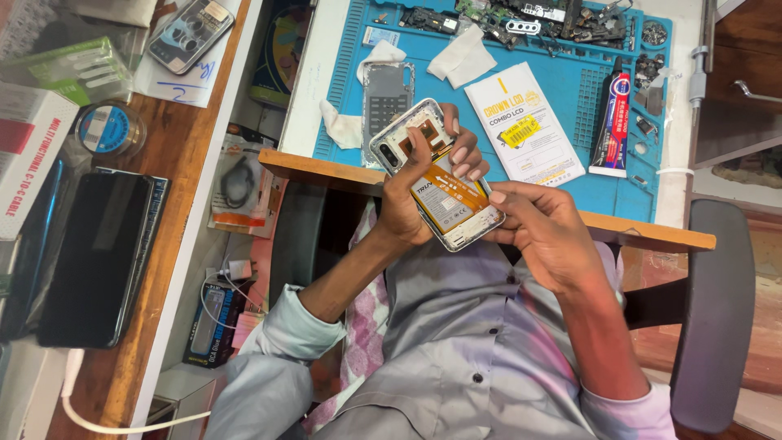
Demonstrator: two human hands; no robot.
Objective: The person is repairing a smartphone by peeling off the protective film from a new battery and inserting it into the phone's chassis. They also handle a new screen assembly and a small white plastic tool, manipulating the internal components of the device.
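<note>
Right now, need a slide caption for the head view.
Left hand cradles an opened phone with exposed battery while the right hand works its lower edge above a blue repair mat.

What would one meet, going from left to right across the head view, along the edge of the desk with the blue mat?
Crumpled white tissue → left hand → opened phone → right hand → white flat packet → black glue tube.
</note>
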